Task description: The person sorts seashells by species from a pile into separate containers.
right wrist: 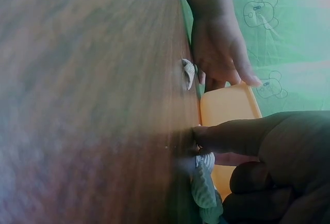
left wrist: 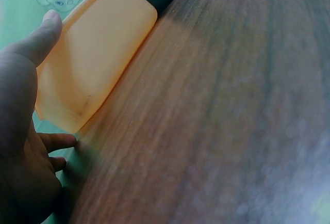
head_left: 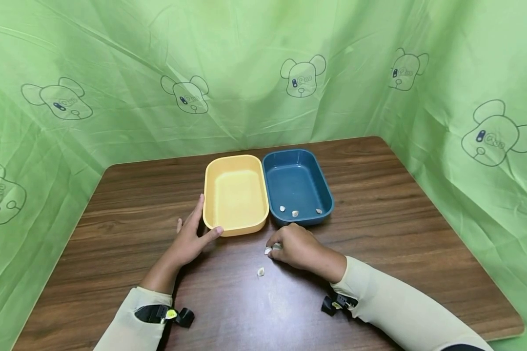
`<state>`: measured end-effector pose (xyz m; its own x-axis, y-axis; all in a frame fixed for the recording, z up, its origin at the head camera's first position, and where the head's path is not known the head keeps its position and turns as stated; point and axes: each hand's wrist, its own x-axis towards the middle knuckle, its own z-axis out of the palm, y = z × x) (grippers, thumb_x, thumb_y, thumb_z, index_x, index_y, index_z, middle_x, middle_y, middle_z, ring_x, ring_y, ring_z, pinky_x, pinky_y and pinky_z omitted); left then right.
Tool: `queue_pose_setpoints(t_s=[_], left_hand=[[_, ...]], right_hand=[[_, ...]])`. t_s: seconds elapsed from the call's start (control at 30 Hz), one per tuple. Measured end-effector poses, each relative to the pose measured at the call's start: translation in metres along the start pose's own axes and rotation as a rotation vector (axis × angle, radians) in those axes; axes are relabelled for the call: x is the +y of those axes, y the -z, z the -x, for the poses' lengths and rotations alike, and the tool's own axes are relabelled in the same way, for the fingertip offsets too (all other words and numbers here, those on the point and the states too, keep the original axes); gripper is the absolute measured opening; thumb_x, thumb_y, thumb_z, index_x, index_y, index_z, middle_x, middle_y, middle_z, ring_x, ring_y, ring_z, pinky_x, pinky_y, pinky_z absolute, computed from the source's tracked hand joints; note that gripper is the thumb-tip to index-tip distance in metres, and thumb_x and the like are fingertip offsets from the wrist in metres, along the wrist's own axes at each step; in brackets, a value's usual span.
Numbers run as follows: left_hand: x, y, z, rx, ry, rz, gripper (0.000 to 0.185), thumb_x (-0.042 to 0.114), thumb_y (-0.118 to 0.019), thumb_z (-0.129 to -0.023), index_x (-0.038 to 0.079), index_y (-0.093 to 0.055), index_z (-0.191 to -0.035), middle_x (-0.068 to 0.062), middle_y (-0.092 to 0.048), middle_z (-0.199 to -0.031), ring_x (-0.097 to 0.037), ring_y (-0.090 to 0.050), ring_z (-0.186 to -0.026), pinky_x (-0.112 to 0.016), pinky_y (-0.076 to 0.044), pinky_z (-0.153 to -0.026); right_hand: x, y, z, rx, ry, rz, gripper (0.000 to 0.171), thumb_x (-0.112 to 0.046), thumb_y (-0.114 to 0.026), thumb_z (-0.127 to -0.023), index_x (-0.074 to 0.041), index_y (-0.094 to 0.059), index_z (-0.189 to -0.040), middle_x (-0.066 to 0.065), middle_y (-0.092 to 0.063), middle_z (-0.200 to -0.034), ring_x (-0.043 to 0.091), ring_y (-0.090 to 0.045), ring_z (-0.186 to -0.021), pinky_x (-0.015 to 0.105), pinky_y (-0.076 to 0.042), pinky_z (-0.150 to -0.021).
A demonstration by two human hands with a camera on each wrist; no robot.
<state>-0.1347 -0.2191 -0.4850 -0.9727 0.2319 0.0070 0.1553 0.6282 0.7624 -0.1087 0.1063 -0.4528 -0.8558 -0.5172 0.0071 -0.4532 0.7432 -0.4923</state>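
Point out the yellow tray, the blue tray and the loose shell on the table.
yellow tray [head_left: 234, 195], head view, bare floor.
blue tray [head_left: 295, 183], head view, bare floor.
loose shell [head_left: 260, 272], head view, its middle.

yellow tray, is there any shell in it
No, in the head view the yellow tray holds nothing, while three small shells lie in the blue tray beside it.

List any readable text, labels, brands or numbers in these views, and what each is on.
No readable words, brands or numbers in any view.
Green cloth backdrop: printed bear-head outlines, with small marks in the faces that look like symbols, too small to read.
Yellow tray: no markings visible.
Blue tray: no markings visible.
Wrist-mounted black device: no label legible.
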Motion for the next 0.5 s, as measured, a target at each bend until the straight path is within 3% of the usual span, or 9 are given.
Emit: queue_pose_setpoints(t_s=[0.2, 0.5], left_hand=[[-0.0002, -0.0002, -0.001, 0.0, 0.002, -0.001, 0.11, 0.052, -0.072, -0.103, 0.038, 0.009, -0.175, -0.009, -0.007, -0.186, -0.045, -0.011, -0.171, -0.083, 0.016, -0.124], [-0.0004, -0.0004, 0.0017, 0.002, 0.001, -0.001, 0.11, 0.051, -0.073, -0.103, 0.038, 0.009, -0.175, -0.008, -0.008, -0.186, -0.045, -0.01, -0.171, -0.083, 0.017, -0.123]], right_hand=[[0.0003, 0.0005, -0.0001, -0.002, 0.012, 0.008, 0.005, -0.021, -0.088, -0.091, -0.022, -0.09, -0.096, -0.009, -0.085, -0.096, 0.016, -0.08, -0.093, 0.038, -0.062, -0.075], [0.0007, -0.0006, 0.0028, 0.026, 0.04, -0.011, 0.007, -0.018, -0.085, -0.093, -0.021, -0.089, -0.097, -0.01, -0.085, -0.095, 0.014, -0.08, -0.091, 0.036, -0.063, -0.074]])
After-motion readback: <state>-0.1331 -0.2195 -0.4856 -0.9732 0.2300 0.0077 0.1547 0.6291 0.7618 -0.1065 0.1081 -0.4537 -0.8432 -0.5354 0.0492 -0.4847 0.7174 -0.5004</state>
